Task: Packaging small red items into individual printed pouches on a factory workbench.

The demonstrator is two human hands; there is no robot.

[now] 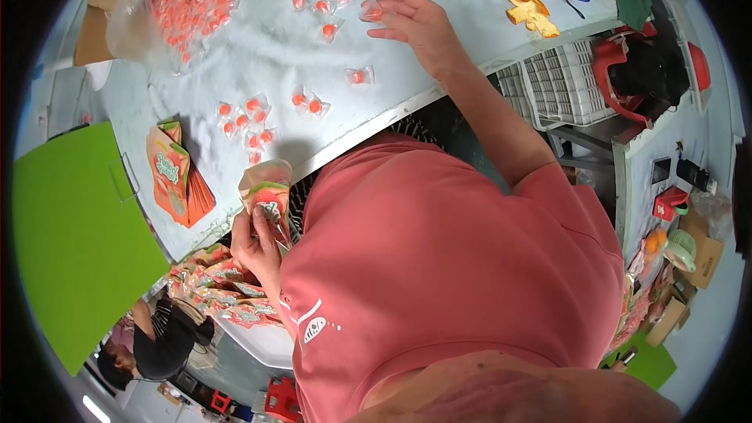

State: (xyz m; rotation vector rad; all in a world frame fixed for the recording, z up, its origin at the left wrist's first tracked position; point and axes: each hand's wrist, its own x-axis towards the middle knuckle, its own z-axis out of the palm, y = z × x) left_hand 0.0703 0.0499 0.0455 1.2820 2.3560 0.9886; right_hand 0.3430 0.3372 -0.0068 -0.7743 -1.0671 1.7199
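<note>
1. Fingers of left hand [252,244] grasp red-and-beige printed plastic pouch [272,190].
2. Right hand [417,22] extends its fingers; at their tips is small red clear-wrapped piece [371,12]; whether gripped, I cannot tell.

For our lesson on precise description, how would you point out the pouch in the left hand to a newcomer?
Start at the pale table and follow its near edge leftward to the person's left hand. Pinched there is a red-and-beige pouch, right of the stacked pouches. Unlike those and the heaped packets below, this one is held.
</note>
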